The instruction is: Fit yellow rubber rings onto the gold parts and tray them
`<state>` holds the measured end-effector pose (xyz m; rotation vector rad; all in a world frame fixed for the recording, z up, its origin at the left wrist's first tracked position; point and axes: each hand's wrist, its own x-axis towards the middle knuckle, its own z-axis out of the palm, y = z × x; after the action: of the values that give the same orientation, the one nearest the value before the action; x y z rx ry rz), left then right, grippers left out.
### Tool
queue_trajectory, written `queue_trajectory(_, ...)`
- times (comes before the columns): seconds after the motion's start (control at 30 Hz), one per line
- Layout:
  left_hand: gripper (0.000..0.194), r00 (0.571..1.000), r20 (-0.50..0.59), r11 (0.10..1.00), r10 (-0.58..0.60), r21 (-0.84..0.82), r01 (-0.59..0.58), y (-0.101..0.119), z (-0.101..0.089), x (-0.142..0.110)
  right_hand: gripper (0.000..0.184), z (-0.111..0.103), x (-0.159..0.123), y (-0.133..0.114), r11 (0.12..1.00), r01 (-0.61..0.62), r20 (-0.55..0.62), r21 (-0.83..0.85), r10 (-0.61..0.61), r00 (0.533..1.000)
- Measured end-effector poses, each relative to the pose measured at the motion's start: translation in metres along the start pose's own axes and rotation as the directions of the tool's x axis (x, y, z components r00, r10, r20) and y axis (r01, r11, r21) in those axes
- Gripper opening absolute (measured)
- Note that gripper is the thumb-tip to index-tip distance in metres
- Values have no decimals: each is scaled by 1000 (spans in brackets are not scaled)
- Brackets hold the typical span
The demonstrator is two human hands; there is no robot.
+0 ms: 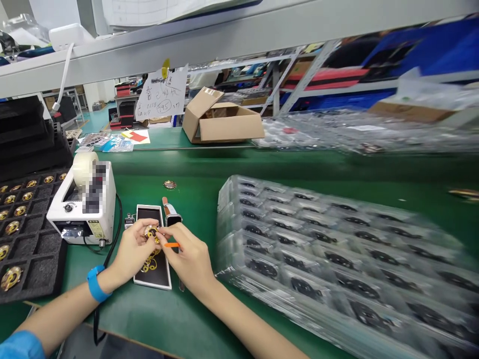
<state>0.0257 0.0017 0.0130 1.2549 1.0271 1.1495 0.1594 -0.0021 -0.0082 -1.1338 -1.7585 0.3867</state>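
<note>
My left hand (132,249) pinches a small round gold part (151,232) between thumb and fingers, above a white-rimmed tray (152,285) with a dark base. My right hand (191,257) meets it from the other side, fingertips at the part's edge. A thin orange stick-like tool (172,245) pokes out from between the right fingers; its full shape is hidden. Several yellow ring-shaped pieces (150,263) lie in the tray beneath my hands. Just behind my right hand is a wristwatch (172,215), and a small counter (129,220) stands left of the tray.
A white tape dispenser (103,199) stands left, beside a black foam tray (41,271) of round gold parts. Stacked clear plastic trays (299,249) with dark pieces fill the right. One loose round part (169,184) lies behind. A cardboard box (230,128) sits farther back.
</note>
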Motion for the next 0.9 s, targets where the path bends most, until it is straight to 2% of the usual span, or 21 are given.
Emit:
queue_trajectory(0.2, 36, 999, 10, 986, 44, 163, -45, -8, 2, -4, 14, 5, 1, 6, 997, -77, -15, -8, 77, 997)
queue_trajectory(0.37, 36, 993, 48, 935, 112, 333, -121, -10, 1, -4, 14, 4, 7, 6, 990, -137, 11, 35, 136, 991)
queue_trajectory(0.5, 39, 988, 74, 906, 137, 394, -155, -12, -2, 1, 11, 0, 15, 2, 965, -199, 101, 170, 184, 978)
queue_trajectory(0.63, 43, 991, 43, 873, 130, 469, -135, -15, -8, 10, 17, -8, 19, -4, 860, -360, 248, 361, 284, 926)
queue_trajectory(0.7, 43, 992, 15, 896, 124, 427, -119, -16, -12, 14, 21, -12, 21, -3, 809, -431, 299, 399, 330, 895)
queue_trajectory(0.77, 42, 994, -17, 939, 111, 331, -99, -16, -16, 17, 25, -14, 22, 0, 793, -482, 354, 373, 358, 864)
queue_trajectory(0.83, 39, 995, -44, 971, 94, 226, -82, -16, -18, 20, 27, -14, 21, 5, 819, -510, 441, 264, 368, 819)
queue_trajectory(0.9, 35, 994, -66, 986, 90, 145, -80, -15, -20, 21, 25, -13, 20, 7, 876, -472, 509, 94, 365, 779)
